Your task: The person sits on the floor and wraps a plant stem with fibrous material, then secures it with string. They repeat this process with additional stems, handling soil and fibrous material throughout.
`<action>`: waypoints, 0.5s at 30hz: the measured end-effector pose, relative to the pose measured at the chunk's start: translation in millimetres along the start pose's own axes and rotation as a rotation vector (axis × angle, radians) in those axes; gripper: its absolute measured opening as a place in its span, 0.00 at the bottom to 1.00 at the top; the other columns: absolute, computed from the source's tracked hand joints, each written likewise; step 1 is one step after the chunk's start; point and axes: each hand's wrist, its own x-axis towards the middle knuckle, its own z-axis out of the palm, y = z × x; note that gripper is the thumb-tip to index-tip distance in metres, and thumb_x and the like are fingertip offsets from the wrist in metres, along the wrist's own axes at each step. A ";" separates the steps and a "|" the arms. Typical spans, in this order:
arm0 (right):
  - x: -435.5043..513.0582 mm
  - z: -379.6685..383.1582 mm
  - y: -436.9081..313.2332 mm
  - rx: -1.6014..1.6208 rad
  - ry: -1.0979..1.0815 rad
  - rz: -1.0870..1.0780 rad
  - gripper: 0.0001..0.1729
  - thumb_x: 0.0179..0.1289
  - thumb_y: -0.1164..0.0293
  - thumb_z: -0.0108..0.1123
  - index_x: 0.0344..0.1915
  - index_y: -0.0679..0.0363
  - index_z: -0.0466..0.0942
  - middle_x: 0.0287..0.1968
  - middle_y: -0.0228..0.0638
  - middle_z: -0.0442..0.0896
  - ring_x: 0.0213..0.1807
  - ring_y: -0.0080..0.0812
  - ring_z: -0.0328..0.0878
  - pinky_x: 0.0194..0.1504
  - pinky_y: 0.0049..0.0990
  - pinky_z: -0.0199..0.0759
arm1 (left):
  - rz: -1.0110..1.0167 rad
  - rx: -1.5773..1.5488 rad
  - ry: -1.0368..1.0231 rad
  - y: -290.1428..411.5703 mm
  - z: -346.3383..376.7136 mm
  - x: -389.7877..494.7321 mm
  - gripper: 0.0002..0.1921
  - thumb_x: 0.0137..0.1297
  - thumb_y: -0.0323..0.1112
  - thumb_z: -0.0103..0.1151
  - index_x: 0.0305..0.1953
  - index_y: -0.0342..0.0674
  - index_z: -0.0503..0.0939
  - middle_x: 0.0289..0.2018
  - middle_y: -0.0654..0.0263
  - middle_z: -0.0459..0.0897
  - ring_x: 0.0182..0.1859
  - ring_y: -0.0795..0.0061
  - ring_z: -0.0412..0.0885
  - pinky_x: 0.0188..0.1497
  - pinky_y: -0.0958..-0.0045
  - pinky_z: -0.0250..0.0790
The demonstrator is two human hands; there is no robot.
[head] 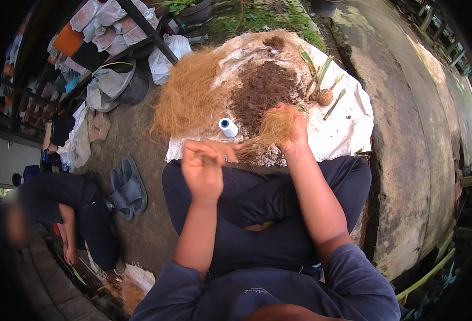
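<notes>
My right hand (pixel 295 130) is closed around a bundle of tan plant fibre (pixel 276 127), whose loose strands trail left. At the left end of those strands is my left hand (pixel 205 164), its fingertips at them; its grip is unclear. Beyond the hands lies a white woven sack (pixel 342 138) with a mound of dark brown soil (pixel 262 86). On the sack's left side rests a big heap of loose fibre (pixel 191 94). A white thread spool (pixel 228 127) stands between heap and bundle. Right of the soil lie cut leaves (pixel 324 74) and a fibre-wrapped ball (pixel 325 97).
Grey slides (pixel 128 187) lie on the ground at left. Another person (pixel 75 208) bends forward at the lower left. A black bucket (pixel 133 86) and a white plastic bag (pixel 169 56) stand near a rack of wrapped bundles (pixel 111 24). A concrete ledge (pixel 396 132) runs along the right.
</notes>
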 end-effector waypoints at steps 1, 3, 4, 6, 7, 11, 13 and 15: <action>3.1 -4.0 -4.0 0.008 -0.001 -0.012 0.05 0.74 0.73 0.57 0.39 0.61 0.78 0.33 0.38 0.84 0.36 0.37 0.86 0.41 0.40 0.87 | 0.024 -0.029 0.050 6.4 -7.6 9.3 0.08 0.82 0.34 0.57 0.45 0.41 0.69 0.30 0.65 0.77 0.36 0.71 0.80 0.58 0.50 0.78; 6.7 -10.4 -8.5 0.009 0.009 -0.041 0.05 0.74 0.72 0.57 0.40 0.61 0.78 0.33 0.38 0.84 0.36 0.37 0.86 0.41 0.40 0.87 | 0.046 0.044 0.179 18.7 -25.6 27.6 0.09 0.81 0.34 0.59 0.45 0.42 0.69 0.31 0.67 0.74 0.34 0.75 0.73 0.51 0.57 0.77; 7.8 -10.5 -9.2 0.005 0.018 -0.054 0.05 0.74 0.72 0.57 0.40 0.61 0.78 0.32 0.38 0.84 0.36 0.37 0.86 0.41 0.40 0.87 | 0.066 0.067 0.228 23.7 -39.6 37.0 0.08 0.82 0.33 0.58 0.46 0.42 0.69 0.32 0.67 0.74 0.34 0.76 0.71 0.47 0.61 0.75; 9.4 -9.0 -11.1 -0.011 0.038 -0.082 0.05 0.74 0.72 0.57 0.39 0.60 0.78 0.32 0.38 0.84 0.36 0.37 0.86 0.41 0.39 0.87 | 0.063 0.088 0.306 33.9 -71.7 56.0 0.06 0.82 0.32 0.57 0.47 0.42 0.70 0.33 0.67 0.73 0.33 0.77 0.68 0.42 0.66 0.70; 6.8 -7.5 -12.6 -0.022 0.051 -0.100 0.05 0.74 0.72 0.57 0.39 0.60 0.78 0.32 0.38 0.84 0.36 0.37 0.86 0.42 0.38 0.87 | 0.038 0.083 0.332 38.5 -88.8 64.5 0.06 0.82 0.31 0.57 0.47 0.41 0.70 0.34 0.66 0.73 0.33 0.78 0.67 0.41 0.68 0.68; 10.0 -9.3 -13.3 -0.056 0.110 -0.088 0.10 0.79 0.70 0.53 0.37 0.58 0.77 0.32 0.33 0.81 0.38 0.33 0.84 0.43 0.38 0.85 | 0.135 0.112 0.356 51.6 -141.3 95.4 0.05 0.83 0.30 0.55 0.48 0.39 0.70 0.37 0.64 0.73 0.35 0.78 0.64 0.41 0.71 0.62; 9.4 -7.4 -12.4 -0.101 0.092 -0.096 0.09 0.79 0.70 0.54 0.37 0.59 0.77 0.33 0.33 0.81 0.39 0.33 0.84 0.43 0.38 0.85 | 0.193 0.135 0.335 33.2 -176.0 111.4 0.06 0.83 0.32 0.53 0.53 0.38 0.71 0.41 0.64 0.73 0.42 0.75 0.68 0.50 0.69 0.65; 7.3 -3.1 -6.6 -0.112 0.107 -0.101 0.08 0.78 0.71 0.56 0.37 0.60 0.77 0.33 0.33 0.81 0.39 0.34 0.84 0.44 0.38 0.85 | 0.237 0.296 0.320 4.9 -211.7 131.3 0.11 0.81 0.32 0.52 0.58 0.37 0.73 0.47 0.61 0.77 0.46 0.72 0.72 0.57 0.66 0.67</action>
